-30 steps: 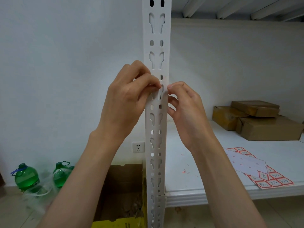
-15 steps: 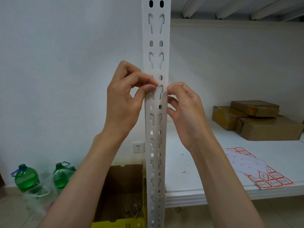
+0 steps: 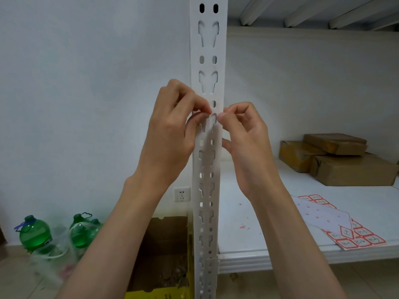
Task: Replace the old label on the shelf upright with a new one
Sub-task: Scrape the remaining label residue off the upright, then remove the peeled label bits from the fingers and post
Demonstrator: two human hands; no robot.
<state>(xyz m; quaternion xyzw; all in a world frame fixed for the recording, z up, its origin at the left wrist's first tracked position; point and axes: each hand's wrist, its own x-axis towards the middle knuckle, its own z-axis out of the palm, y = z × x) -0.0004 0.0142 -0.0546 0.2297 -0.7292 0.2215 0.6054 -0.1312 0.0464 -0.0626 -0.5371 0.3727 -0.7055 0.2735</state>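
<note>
So both hands are up at the upright point(image 3: 207, 61): left hand point(image 3: 172, 126) pinching at its left edge, right hand point(image 3: 244, 134) pinching the right edge. Can't see any label there; the sheet point(image 3: 345, 229) of new ones lies on the shelf point(image 3: 269, 234), low right, nearer my right hand.

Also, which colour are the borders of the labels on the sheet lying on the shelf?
Red, on the label sheet; the head view shows it.

The shelf upright point(image 3: 207, 61) is painted white and is punched with a repeating pattern of paired oval holes and keyhole slots; the label sheet point(image 3: 358, 239) is white with red-bordered labels; the cardboard boxes point(image 3: 336, 158) are brown; the bottles point(image 3: 34, 233) are green, one capped with a blue handle; the wall socket point(image 3: 182, 194) is white.
</note>
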